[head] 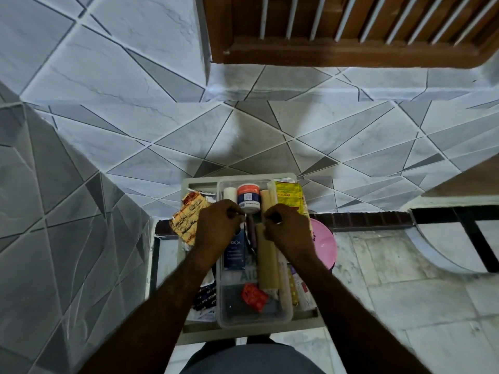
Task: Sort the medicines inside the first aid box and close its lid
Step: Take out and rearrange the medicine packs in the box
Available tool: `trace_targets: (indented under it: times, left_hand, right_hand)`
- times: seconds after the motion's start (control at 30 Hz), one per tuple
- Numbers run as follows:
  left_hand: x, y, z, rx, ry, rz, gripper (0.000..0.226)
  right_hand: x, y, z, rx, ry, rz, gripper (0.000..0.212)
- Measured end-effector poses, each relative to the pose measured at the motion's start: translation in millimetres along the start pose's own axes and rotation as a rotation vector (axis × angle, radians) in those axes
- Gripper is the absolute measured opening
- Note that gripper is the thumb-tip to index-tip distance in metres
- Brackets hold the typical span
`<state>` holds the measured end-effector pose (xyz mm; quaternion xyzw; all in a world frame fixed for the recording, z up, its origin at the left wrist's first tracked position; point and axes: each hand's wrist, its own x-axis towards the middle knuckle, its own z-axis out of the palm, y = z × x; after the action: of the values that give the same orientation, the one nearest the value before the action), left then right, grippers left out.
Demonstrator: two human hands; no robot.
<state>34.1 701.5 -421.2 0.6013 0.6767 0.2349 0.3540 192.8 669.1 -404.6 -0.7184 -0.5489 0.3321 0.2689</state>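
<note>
The open first aid box (199, 182) lies low in the middle of the view, with a clear inner tray (256, 321) in it. In the tray are a white jar with an orange lid (248, 197), a dark blue box (234, 251), tan bandage rolls (267, 261) and a red blister pack (253, 296). My left hand (217, 228) and my right hand (287, 230) are curled over the tray's middle, fingertips pinched close to a small dark item (251, 230) between them; what they grip is hidden. Yellow sachets (289, 197) and an orange-yellow packet (186, 220) lie at the sides.
A pink round lid or bowl (325, 245) sits right of the box. A tiled wall rises behind and to the left, with a wooden barred frame (351, 28) above. Dark blister strips (205, 295) lie in the box's left side. Tiled floor spreads to the right.
</note>
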Motion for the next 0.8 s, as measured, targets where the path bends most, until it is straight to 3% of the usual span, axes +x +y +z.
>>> trace_targets:
  times: [0.1, 0.23, 0.33, 0.43, 0.53, 0.67, 0.8]
  left_hand:
    - [-4, -10, -24, -0.118, 0.134, -0.017, 0.018]
    - [-8, -44, -55, -0.161, 0.237, -0.149, 0.019]
    - [-17, -70, -66, -0.064, 0.156, -0.243, 0.018]
    - [-32, -85, -68, -0.025, -0.038, -0.369, 0.018]
    - [-47, -97, -62, 0.081, -0.161, -0.463, 0.037]
    - [-58, -101, -49, 0.180, -0.161, -0.460, 0.057]
    - [-60, -94, -41, 0.256, -0.183, -0.440, 0.064]
  right_hand:
    - [11, 21, -32, 0.129, 0.100, 0.129, 0.005]
    - [22, 63, -57, 0.023, 0.146, 0.263, 0.004]
    - [13, 76, -53, 0.014, 0.055, 0.329, 0.019]
    - [4, 80, -40, -0.009, -0.046, 0.409, 0.019]
    - [0, 80, -27, -0.079, -0.097, 0.449, 0.032]
    - [-5, 76, -16, -0.187, -0.150, 0.392, 0.041]
    - [-8, 75, -11, -0.199, -0.099, 0.385, 0.044]
